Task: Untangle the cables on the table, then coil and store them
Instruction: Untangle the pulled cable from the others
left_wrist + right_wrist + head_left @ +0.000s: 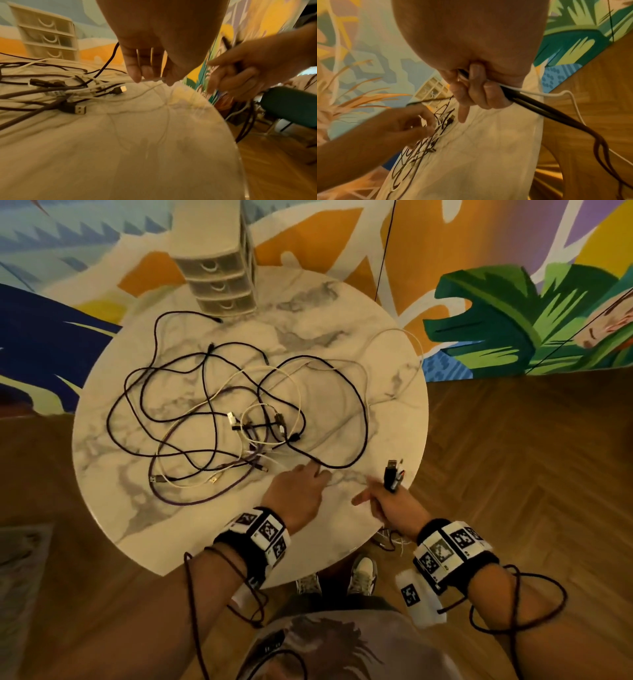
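A tangle of black, white and purple cables (pixel 219 419) sprawls over the round marble table (pixel 394 392). My left hand (pixel 308 477) reaches to the tangle's near edge; in the left wrist view its fingertips (pixel 137 79) pinch a thin white cable end (pixel 150 79). My right hand (pixel 383 498) hovers at the table's right front edge and grips a bundle of cable ends, black and white plugs (pixel 394 474) sticking up from the fist. In the right wrist view the bundle's black and white cables (pixel 539 105) trail out of the fist and hang toward the floor.
A small beige drawer unit (pixel 222 285) stands at the table's far edge. A thin white cable (pixel 411 344) loops along the right rim. Wooden floor surrounds the table, a painted mural wall stands behind, and a dark green chair (pixel 291 106) sits off to the right.
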Motion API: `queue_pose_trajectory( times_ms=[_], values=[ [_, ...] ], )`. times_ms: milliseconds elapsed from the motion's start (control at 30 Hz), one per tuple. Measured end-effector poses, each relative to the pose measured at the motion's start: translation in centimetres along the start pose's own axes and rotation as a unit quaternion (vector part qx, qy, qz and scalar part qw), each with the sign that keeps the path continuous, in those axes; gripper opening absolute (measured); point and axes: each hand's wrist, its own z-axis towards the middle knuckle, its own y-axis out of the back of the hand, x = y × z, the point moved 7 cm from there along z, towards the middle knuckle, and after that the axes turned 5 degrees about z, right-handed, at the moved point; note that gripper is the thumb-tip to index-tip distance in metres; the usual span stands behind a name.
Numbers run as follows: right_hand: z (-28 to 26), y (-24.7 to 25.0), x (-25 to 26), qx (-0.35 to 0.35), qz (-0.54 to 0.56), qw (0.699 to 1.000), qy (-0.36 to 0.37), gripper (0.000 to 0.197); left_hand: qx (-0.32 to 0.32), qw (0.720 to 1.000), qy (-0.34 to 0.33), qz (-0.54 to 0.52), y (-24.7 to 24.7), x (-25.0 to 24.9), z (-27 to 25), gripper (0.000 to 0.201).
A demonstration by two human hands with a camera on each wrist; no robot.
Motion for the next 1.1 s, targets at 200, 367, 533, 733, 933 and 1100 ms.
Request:
queue_pose_trajectory(
  times_ms=[200,367,533,733,933,1100],
  values=[
    [0.8,-3.4,2.6,0.016,0.234,0.972,-0.005,0.041,-0.034,0.995,0.001,-0.092,0.8,-1.6,-2.1,0.030],
    [0.6,-2.4,5.0,0.009,0.221,0.974,0.057,0.041,-0.032,0.978,0.104,-0.179,-2.6,3.3,-2.7,0.023],
    [-0.4,-0.7,6.7,0.011,0.237,0.965,0.112,0.043,-0.087,0.964,0.166,-0.191,-3.4,9.7,-2.5,0.027],
    [0.7,1.7,4.1,-0.082,0.069,0.994,0.035,0.048,0.082,0.982,0.094,-0.144,-3.6,7.2,-3.0,0.027],
    [-0.2,8.8,3.0,-0.268,-0.139,0.953,0.010,0.046,0.004,0.998,0.054,-0.032,2.8,5.3,-2.1,0.030],
    [-3.0,6.6,7.4,-0.157,-0.029,0.969,0.191,0.035,0.003,0.983,-0.005,-0.182,6.9,0.8,-1.6,0.014]
  ],
)
